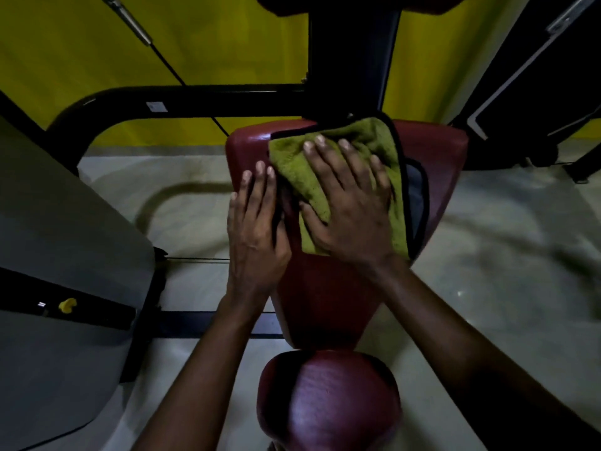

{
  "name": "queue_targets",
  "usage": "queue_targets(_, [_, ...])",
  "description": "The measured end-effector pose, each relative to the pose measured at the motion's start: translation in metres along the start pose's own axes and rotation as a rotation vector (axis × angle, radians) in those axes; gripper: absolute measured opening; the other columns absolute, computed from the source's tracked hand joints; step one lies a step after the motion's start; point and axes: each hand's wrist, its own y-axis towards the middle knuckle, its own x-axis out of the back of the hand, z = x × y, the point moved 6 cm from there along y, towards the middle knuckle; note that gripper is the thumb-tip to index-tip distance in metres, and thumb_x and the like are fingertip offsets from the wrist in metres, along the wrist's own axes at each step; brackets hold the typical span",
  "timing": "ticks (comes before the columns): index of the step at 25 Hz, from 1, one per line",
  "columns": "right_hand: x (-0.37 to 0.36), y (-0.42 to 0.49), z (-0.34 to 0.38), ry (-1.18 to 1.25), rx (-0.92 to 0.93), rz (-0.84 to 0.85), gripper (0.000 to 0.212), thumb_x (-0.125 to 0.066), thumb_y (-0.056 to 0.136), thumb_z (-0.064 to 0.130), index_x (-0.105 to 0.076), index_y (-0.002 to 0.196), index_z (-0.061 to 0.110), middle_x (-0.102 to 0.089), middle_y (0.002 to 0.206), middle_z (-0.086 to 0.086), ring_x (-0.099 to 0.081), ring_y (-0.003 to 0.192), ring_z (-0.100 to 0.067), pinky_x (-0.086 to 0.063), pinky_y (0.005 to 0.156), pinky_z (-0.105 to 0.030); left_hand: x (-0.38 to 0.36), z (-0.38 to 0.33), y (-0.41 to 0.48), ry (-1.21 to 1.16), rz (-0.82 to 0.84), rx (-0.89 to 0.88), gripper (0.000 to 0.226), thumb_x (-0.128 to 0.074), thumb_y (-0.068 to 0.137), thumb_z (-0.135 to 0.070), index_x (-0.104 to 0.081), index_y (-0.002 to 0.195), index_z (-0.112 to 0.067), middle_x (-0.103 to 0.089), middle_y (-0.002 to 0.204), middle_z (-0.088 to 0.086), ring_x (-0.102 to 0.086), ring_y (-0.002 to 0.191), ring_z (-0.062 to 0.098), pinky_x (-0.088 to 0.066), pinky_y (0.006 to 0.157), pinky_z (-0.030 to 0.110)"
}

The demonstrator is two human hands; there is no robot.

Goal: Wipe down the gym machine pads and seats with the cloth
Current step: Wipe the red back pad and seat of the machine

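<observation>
1. Head view, the hands: the right hand (349, 203) lies flat on the green cloth (367, 138), fingers straight and spread, pressing it down without gripping it. The left hand (257, 222) rests along the left edge of the dark red pad (435, 164), fingers straight. Its thumb is hidden, so it probably only steadies the pad and does not grasp it.

2. Head view, the cloth: it is spread over the upper middle of the pad, just below the black post (353, 60). A dark-edged corner hangs out to the right.

3. Head view, doing the step well:
   - Keep the palm flat so the whole cloth stays in contact with the pad.
   - Sweep in overlapping strokes out to the bare right side and down the narrow lower part.
   - Let the left hand brace the pad, moving it aside so the strip under it gets wiped.
   - The round seat (328, 402) below looks untouched and comes afterwards.

4. Head view, materials:
   - The cloth is thick, fuzzy towelling with black stitched borders and a grey underside.
   - The pad is smooth, glossy vinyl, wide at the top and tapering downward. The seat has the same skin with a faint grain.
   - Behind them are a black tube frame (195, 99) and a yellow wall (65, 53).
</observation>
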Motion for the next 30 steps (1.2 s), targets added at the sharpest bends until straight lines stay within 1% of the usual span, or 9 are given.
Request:
queue_targets(3, [0.016,-0.016,-0.053,0.004,-0.199,-0.058,0.071,-0.054,0.092,0.049,-0.033,0.156,0.024,-0.029,0.163,0.005,-0.022,0.152,-0.017,-0.017,0.121,-0.049,-0.002,-0.011,0.004,0.027,-0.034,0.041,0.060,-0.048,0.097,-0.010,-0.027,0.153,-0.005,-0.021,0.162,0.009,-0.012,0.152,0.020,-0.014,0.122,0.045])
queue_targets(5, [0.021,-0.028,-0.071,0.002,-0.347,-0.102,0.070,-0.055,0.093,0.047,-0.035,0.155,0.023,-0.031,0.162,0.004,-0.023,0.152,-0.017,-0.018,0.121,-0.051,-0.006,-0.025,0.016,0.005,-0.001,-0.059,0.060,-0.050,0.098,-0.011,-0.027,0.153,-0.004,-0.021,0.162,0.010,-0.013,0.151,0.020,-0.012,0.123,0.042])
queue_targets(10, [0.026,0.012,-0.077,0.009,-0.296,-0.124,0.069,-0.051,0.091,0.051,-0.040,0.153,0.025,-0.039,0.158,0.007,-0.028,0.149,-0.018,-0.015,0.121,-0.050,-0.014,-0.038,0.049,0.060,0.037,-0.221,0.059,-0.050,0.101,-0.019,-0.026,0.153,-0.003,-0.021,0.161,0.012,-0.013,0.151,0.022,-0.012,0.123,0.043])
queue_targets(13, [0.025,-0.016,-0.091,0.013,-0.462,-0.164,0.069,-0.048,0.095,0.050,-0.033,0.156,0.023,-0.030,0.163,0.006,-0.018,0.153,-0.018,-0.017,0.121,-0.051,-0.021,-0.050,0.050,0.084,0.069,-0.317,0.060,-0.052,0.101,-0.025,-0.029,0.151,-0.002,-0.024,0.160,0.012,-0.017,0.151,0.024,-0.016,0.122,0.045])
queue_targets(16, [0.010,-0.068,-0.088,0.152,-0.614,-0.231,0.070,-0.050,0.097,0.043,-0.030,0.157,0.014,-0.025,0.165,-0.002,-0.016,0.154,-0.023,-0.026,0.118,-0.053,-0.034,-0.070,0.055,0.094,0.128,-0.444,0.061,-0.054,0.101,-0.029,-0.031,0.151,-0.004,-0.025,0.160,0.011,-0.017,0.151,0.023,-0.018,0.122,0.044])
queue_targets(21, [0.009,-0.077,-0.101,0.319,-0.719,-0.333,0.069,-0.054,0.095,0.039,-0.031,0.155,0.012,-0.029,0.162,-0.004,-0.028,0.150,-0.021,-0.036,0.113,-0.049,-0.042,-0.074,0.060,0.075,0.082,-0.458,0.062,-0.058,0.099,-0.033,-0.036,0.149,-0.004,-0.031,0.158,0.010,-0.023,0.149,0.024,-0.018,0.122,0.043])
queue_targets(25, [0.016,-0.058,-0.116,0.310,-0.664,-0.383,0.067,-0.055,0.095,0.038,-0.035,0.153,0.011,-0.033,0.160,-0.006,-0.032,0.148,-0.022,-0.035,0.115,-0.043,-0.041,-0.074,0.059,0.084,0.042,-0.448,0.060,-0.059,0.099,-0.032,-0.039,0.147,-0.002,-0.035,0.155,0.011,-0.026,0.148,0.024,-0.018,0.122,0.042])
queue_targets(27, [0.000,-0.088,-0.108,0.339,-0.745,-0.403,0.067,-0.054,0.095,0.039,-0.036,0.151,0.010,-0.038,0.156,-0.012,-0.036,0.145,-0.026,-0.034,0.114,-0.041,-0.042,-0.075,0.058,0.083,0.036,-0.437,0.060,-0.059,0.099,-0.032,-0.039,0.147,-0.002,-0.034,0.156,0.011,-0.024,0.148,0.023,-0.018,0.122,0.042])
queue_targets(30, [-0.037,-0.146,-0.095,0.437,-0.935,-0.334,0.070,-0.052,0.093,0.046,-0.029,0.149,0.010,-0.042,0.150,-0.023,-0.040,0.138,-0.034,-0.038,0.112,-0.055,-0.043,-0.075,0.055,0.110,0.009,-0.444,0.060,-0.060,0.098,-0.033,-0.041,0.146,-0.002,-0.035,0.155,0.013,-0.025,0.148,0.023,-0.018,0.122,0.041])
